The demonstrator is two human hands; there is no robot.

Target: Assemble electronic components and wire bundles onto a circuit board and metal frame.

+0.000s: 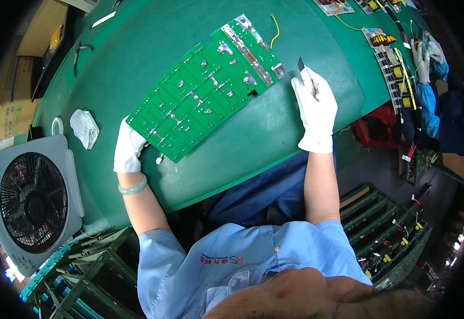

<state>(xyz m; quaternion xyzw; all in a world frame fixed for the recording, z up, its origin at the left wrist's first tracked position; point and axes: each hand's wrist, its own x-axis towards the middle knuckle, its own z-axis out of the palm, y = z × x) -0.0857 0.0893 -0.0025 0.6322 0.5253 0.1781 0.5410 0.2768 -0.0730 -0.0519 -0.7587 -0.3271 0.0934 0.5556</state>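
A large green circuit board (189, 101) lies tilted across the picture, its solder side up, with silvery solder patches and broad strips at the far right end. My left hand (129, 149), in a white glove, grips the board's near-left corner; its fingers are mostly hidden beneath. To the right of the board, and apart from it, my gloved right hand (317, 109) is closed around a small dark flat blade (300, 64) whose slanted tip points away from me. Beyond the board's far right end a yellow wire (275, 33) curves. By the near-left corner a small white connector (159, 159) pokes out.
The green mat (232, 151) covers the bench. A white cloth (84, 129), a tape roll (57, 126) and a grey box fan (32, 196) are at left. At right are populated boards (389, 74), another person's gloved hands (426, 56) and a red stool (375, 127).
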